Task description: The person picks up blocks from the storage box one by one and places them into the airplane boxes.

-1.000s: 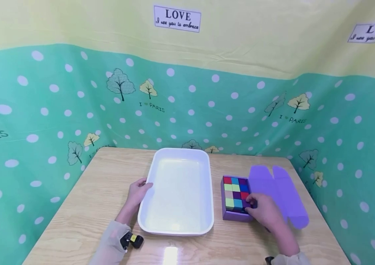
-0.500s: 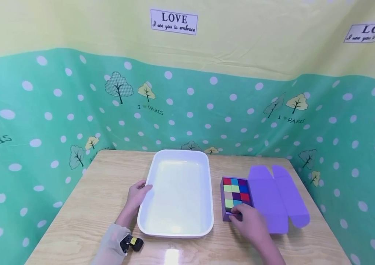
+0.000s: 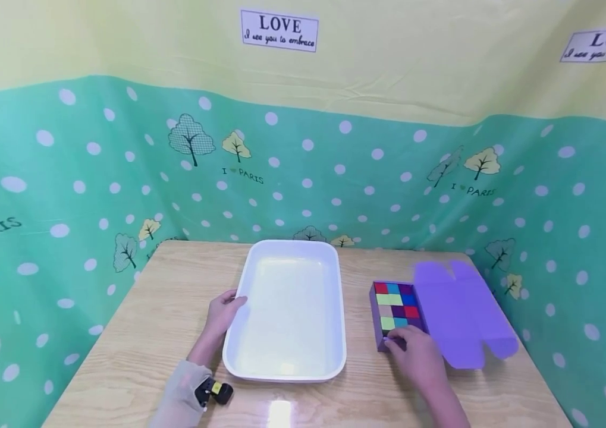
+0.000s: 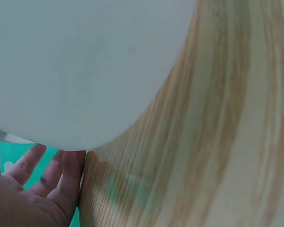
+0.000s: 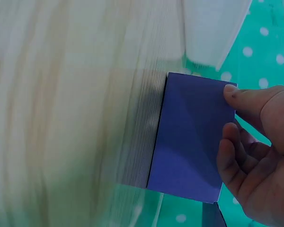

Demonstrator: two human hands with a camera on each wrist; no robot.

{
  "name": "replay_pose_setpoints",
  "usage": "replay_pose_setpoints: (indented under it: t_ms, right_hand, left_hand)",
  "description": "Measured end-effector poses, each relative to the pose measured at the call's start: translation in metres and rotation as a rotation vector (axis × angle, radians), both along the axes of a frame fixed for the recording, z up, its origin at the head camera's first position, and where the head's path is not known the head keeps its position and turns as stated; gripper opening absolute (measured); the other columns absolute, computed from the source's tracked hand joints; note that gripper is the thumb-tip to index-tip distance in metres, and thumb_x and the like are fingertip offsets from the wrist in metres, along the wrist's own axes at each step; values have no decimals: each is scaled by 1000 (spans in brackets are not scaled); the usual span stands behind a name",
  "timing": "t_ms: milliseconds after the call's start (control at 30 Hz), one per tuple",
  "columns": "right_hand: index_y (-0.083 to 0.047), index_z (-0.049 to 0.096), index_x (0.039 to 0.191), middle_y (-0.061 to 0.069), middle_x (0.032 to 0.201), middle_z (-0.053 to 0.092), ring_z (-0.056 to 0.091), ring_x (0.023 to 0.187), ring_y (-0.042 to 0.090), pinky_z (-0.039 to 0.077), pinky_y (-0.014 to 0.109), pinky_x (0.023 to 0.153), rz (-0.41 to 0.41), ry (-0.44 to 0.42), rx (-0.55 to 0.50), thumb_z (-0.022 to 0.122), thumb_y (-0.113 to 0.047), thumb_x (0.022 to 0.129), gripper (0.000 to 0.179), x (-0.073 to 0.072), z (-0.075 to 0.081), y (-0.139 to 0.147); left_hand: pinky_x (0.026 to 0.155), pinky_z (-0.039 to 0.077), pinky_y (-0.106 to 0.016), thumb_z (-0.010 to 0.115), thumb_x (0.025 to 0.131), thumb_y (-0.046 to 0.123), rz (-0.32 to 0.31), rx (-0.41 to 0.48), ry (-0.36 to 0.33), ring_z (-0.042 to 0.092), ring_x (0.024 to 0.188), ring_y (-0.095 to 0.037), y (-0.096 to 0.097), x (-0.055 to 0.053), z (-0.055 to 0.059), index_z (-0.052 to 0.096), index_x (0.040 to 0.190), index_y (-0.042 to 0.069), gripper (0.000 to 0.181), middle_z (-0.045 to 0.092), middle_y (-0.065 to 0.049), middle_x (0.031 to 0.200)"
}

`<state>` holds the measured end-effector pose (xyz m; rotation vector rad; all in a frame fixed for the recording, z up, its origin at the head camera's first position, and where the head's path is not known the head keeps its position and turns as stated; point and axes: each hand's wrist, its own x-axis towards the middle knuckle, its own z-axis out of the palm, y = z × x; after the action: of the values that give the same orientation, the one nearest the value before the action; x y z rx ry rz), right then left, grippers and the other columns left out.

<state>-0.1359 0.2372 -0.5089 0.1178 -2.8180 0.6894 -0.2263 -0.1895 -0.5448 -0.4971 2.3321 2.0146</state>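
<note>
My left hand holds the left rim of a white rectangular tray, thumb over the rim. In the left wrist view the tray's outer wall hides part of the fingers. My right hand pinches the near wall of an open purple box, thumb outside and fingers over the edge. The right wrist view shows the thumb at the top of that purple wall. Coloured cubes in red, blue, yellow-green and purple fill the box in rows; the hand covers those at the near right.
The box's purple lid lies folded back to the right with its flaps spread. Both stand on a wooden table. A green and yellow patterned cloth hangs round the back and sides.
My right hand has moved from the box's right side to its near wall. The box, with its lid, has shifted right and slightly away. The left hand and tray stay put.
</note>
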Motion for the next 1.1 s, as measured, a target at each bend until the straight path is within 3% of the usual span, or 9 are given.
replay_pose_setpoints:
  t_ms: [200, 467, 600, 767, 867, 967, 1033, 1100]
  right_hand:
    - [-9, 74, 96, 8, 97, 69, 65, 94, 33, 54, 52, 82, -11, -36, -31, 79, -17, 81, 17, -6, 2, 29]
    - [-9, 73, 95, 6, 95, 67, 63, 91, 28, 54, 48, 77, 7, -82, -67, 77, -14, 83, 14, -11, -1, 61]
    - [-8, 73, 96, 7, 96, 67, 62, 91, 28, 54, 47, 76, 8, -113, -83, 76, -14, 84, 14, -15, -1, 67]
    - [-8, 73, 99, 8, 99, 67, 61, 87, 24, 54, 42, 72, 14, -123, -76, 76, -14, 83, 18, -15, 0, 65]
    - [-8, 72, 105, 8, 104, 66, 61, 83, 20, 54, 36, 69, 20, -105, -98, 75, -13, 84, 21, -11, 4, 58]
    - [-7, 69, 113, 10, 111, 65, 63, 86, 21, 56, 38, 71, 36, -100, -133, 71, -14, 88, 26, -7, 13, 48]
    - [-7, 66, 120, 13, 117, 64, 64, 96, 28, 56, 44, 80, 45, -91, -117, 68, -17, 90, 32, -6, 20, 39]
    - [-6, 61, 127, 17, 123, 61, 60, 108, 34, 52, 51, 87, 65, -86, -88, 66, -20, 92, 38, -7, 29, 28]
  left_hand:
    - [73, 57, -30, 68, 87, 23, 10, 12, -1, 64, 88, -22, 0, 1, -2, 58, 128, -2, 49, 62, -22, 115]
    - [72, 57, -29, 69, 87, 22, 21, 18, -5, 65, 85, -22, -1, 3, -2, 59, 126, -3, 47, 63, -22, 113]
    - [72, 57, -29, 69, 88, 29, 14, 16, 2, 64, 85, -21, -4, 5, -2, 59, 126, -3, 50, 63, -20, 112]
    - [77, 57, -31, 55, 95, 50, -70, 16, -1, 65, 92, -22, -16, 10, -3, 55, 132, 0, 62, 63, -18, 117]
    - [84, 56, -36, 47, 98, 52, -138, 15, 27, 64, 104, -29, -25, 16, 1, 50, 137, 2, 64, 60, -20, 126]
    - [90, 53, -44, 46, 99, 48, -179, -60, 82, 58, 114, -36, -29, 25, 8, 47, 140, 4, 60, 55, -21, 133]
    - [95, 50, -50, 49, 100, 44, -194, -174, 122, 54, 120, -39, -30, 32, 15, 47, 141, 6, 56, 53, -21, 135]
    - [99, 45, -54, 54, 98, 41, -208, -348, 161, 49, 123, -40, -28, 39, 23, 49, 140, 7, 53, 52, -20, 136]
